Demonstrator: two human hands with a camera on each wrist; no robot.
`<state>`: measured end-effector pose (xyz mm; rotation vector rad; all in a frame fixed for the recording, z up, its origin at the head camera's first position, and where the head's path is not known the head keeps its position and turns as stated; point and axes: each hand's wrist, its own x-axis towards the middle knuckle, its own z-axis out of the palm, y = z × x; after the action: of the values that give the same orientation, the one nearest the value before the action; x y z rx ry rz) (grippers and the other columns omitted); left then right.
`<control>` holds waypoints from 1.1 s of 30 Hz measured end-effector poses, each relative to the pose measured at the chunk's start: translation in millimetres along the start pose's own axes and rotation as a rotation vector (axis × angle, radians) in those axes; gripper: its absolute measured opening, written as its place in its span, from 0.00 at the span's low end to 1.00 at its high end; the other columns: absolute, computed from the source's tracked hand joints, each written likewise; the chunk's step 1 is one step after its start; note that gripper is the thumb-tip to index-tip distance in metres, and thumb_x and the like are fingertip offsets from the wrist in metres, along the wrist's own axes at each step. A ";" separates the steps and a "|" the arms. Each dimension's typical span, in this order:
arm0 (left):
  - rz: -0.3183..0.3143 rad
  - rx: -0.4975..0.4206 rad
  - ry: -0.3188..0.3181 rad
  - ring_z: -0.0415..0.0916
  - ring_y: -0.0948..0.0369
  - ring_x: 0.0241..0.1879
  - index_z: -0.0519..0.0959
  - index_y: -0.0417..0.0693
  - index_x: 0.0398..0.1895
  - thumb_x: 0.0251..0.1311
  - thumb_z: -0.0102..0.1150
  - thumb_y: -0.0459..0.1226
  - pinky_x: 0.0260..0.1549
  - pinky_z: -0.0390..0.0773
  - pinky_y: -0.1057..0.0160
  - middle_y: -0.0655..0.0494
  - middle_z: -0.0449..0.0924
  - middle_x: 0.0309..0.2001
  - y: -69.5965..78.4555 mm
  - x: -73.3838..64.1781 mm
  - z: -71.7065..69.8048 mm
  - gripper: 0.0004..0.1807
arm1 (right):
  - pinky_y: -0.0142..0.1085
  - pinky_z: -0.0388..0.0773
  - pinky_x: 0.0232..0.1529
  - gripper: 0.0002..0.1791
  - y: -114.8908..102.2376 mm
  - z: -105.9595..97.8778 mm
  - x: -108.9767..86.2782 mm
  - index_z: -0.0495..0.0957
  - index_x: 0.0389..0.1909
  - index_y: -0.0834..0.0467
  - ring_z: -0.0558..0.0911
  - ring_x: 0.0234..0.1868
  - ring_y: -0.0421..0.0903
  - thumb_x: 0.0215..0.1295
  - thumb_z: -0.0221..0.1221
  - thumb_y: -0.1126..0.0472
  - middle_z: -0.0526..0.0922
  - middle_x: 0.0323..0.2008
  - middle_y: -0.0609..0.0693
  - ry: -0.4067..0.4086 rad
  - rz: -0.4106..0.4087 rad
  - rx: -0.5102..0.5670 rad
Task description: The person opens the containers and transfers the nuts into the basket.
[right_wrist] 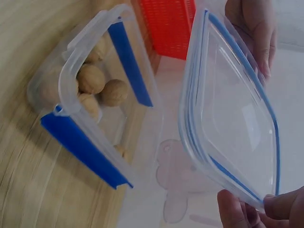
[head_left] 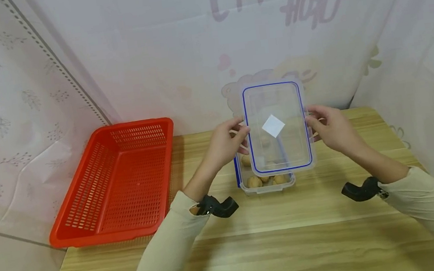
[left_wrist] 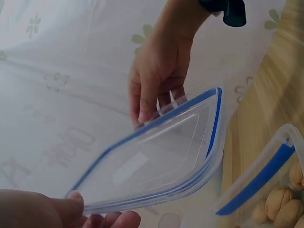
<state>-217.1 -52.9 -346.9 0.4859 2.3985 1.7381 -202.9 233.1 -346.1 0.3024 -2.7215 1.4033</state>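
A clear plastic lid (head_left: pixel 280 150) with a blue sealing ring and a white diamond-shaped sticker is held up by both hands. My left hand (head_left: pixel 226 141) pinches its left edge between thumb and fingers. At the opposite edge my right hand (head_left: pixel 331 128) pinches it the same way. Below and behind the lid stands a clear plastic container (head_left: pixel 266 188) with blue side clips, partly hidden in the head view. Several walnuts (right_wrist: pixel 92 78) lie inside it, plainly seen in the right wrist view. Lid and container are apart in both wrist views.
A red plastic basket (head_left: pixel 139 231) with perforated walls stands on the left of the wooden table (head_left: pixel 279 245). Pale printed curtains (head_left: pixel 175 59) hang behind the table and at both sides. Each wrist wears a black camera mount (head_left: pixel 219 206).
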 end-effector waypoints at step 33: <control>-0.271 0.090 -0.064 0.75 0.61 0.13 0.59 0.38 0.78 0.70 0.59 0.28 0.24 0.86 0.60 0.51 0.80 0.19 -7.4 56.0 140.1 0.35 | 0.45 0.87 0.31 0.21 92.4 -78.7 -5.7 0.66 0.61 0.83 0.86 0.33 0.52 0.75 0.48 0.70 0.82 0.35 0.63 -0.321 0.306 -0.222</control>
<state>-229.2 89.8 -394.9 0.2096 2.3753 1.4845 -218.6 350.0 -375.0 0.1069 -3.2705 1.1792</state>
